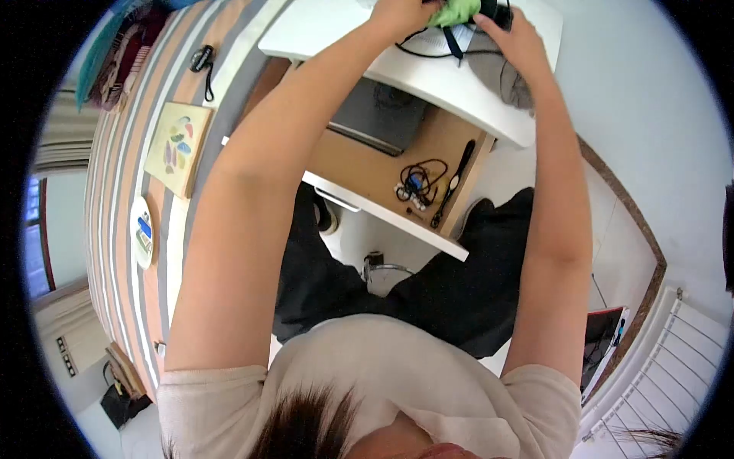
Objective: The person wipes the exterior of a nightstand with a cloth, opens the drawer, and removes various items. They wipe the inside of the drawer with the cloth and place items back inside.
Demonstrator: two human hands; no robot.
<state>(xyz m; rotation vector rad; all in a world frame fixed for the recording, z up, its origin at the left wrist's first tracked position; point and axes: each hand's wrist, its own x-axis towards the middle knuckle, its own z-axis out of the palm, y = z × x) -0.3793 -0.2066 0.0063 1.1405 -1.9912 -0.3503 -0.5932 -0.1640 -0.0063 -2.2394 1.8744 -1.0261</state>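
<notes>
Both of my arms reach over a white desk (428, 80) to the top edge of the view. My left hand (404, 17), partly cut off by that edge, is closed on a bunched light-green cloth (456, 12). My right hand (521, 42) has its thumb against the cloth's right side and its fingers curled around a black object (498, 14), whose kind I cannot make out. A black cord (428, 54) loops over the desk beneath my hands. Beside my right wrist lies a grey mesh-like item (497, 80), partly hidden.
Below the desk a drawer (359, 200) stands pulled out, with a dark grey flat case (378, 115), coiled black cable (420, 183) and a black strap (457, 180). On the left, a striped bed (176, 237) bears a notebook (177, 149), an oval dish (143, 233) and a small black device (201, 58).
</notes>
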